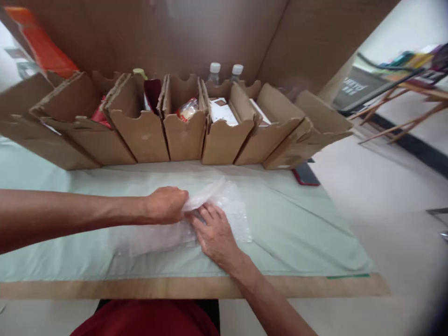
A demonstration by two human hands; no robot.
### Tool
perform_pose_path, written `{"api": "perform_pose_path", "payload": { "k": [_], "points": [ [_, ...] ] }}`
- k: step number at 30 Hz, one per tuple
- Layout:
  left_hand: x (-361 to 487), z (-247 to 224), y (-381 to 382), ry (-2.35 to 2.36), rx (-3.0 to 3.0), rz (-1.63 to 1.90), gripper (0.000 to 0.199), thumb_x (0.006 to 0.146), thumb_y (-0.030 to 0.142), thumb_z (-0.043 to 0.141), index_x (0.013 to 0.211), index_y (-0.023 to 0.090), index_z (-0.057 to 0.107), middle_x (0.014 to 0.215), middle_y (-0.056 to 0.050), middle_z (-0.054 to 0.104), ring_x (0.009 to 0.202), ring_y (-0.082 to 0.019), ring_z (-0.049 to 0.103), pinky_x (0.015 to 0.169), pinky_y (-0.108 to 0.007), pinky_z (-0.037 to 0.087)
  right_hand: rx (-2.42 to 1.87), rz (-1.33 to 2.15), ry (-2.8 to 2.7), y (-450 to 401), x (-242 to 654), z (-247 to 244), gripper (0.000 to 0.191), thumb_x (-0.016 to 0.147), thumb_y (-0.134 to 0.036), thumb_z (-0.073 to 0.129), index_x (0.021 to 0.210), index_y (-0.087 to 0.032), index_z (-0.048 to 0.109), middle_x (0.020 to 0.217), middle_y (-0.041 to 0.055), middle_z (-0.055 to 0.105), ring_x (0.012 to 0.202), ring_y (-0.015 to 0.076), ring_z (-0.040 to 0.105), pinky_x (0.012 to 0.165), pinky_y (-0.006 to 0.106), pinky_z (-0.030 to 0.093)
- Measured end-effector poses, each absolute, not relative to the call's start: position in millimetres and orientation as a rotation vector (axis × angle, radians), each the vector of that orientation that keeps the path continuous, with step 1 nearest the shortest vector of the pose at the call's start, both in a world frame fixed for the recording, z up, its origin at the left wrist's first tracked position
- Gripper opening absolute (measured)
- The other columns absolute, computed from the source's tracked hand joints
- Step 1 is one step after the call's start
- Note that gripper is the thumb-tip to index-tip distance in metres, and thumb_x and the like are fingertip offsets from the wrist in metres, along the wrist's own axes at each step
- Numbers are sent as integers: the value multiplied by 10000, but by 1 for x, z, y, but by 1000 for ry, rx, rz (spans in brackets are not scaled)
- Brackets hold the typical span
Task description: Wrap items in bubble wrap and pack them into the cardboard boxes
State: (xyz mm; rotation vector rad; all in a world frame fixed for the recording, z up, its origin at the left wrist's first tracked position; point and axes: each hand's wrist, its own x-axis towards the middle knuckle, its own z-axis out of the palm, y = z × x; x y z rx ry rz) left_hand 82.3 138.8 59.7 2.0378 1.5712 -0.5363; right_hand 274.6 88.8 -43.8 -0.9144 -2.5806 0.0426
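A sheet of clear bubble wrap [235, 210] lies on the pale green cloth in front of me, its left part bunched and wrinkled. My left hand [168, 204] is closed in a fist around a gathered edge of it, and a fold stands up off the table to the right of that fist. Just beside it, my right hand [215, 235] rests on the wrap with its fingers stretched out, the fingertips partly under the raised fold. Whether anything lies inside the wrap cannot be made out.
A row of cardboard bins [184, 137] stands along the back, holding small packets and boxes. Two white-capped bottles [214, 72] show behind them, before a tall cardboard panel [182, 37]. A phone [306, 173] lies by the right bin. The wooden table edge [168, 288] runs nearest me.
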Motion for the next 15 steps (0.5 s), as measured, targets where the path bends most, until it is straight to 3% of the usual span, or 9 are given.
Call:
{"api": "perform_pose_path", "payload": {
  "k": [4,7,12,15],
  "points": [
    [72,53,147,1604,1875,-553,428,755,370,664,1106,130,709,1073,-159,766,960,-305,726,745,-306,537,-930,76,-2583,91,276,-46,475,878,-92,570,1331,-218,634,1485,106,563,1399,285,451,1126,475,366],
    [63,50,154,1596,1764,-538,382,724,340,680,1059,163,725,1006,-78,782,850,-223,721,625,-234,491,-889,89,-2565,94,271,-48,444,918,-95,534,1336,-207,631,1473,104,582,1381,285,484,1112,482,387],
    [62,57,142,1569,1774,-443,304,702,243,651,983,163,735,953,-73,778,800,-214,695,570,-238,444,-779,134,-2425,92,280,-32,300,991,-163,507,1243,-211,664,1367,87,664,1337,250,555,1082,452,444],
    [54,67,127,1564,1773,-399,274,710,201,613,958,165,723,915,-73,767,783,-215,681,560,-246,434,-869,75,-2278,86,310,-10,257,1001,-208,532,1218,-237,668,1322,88,679,1328,273,567,1082,482,453]
  ]
}}
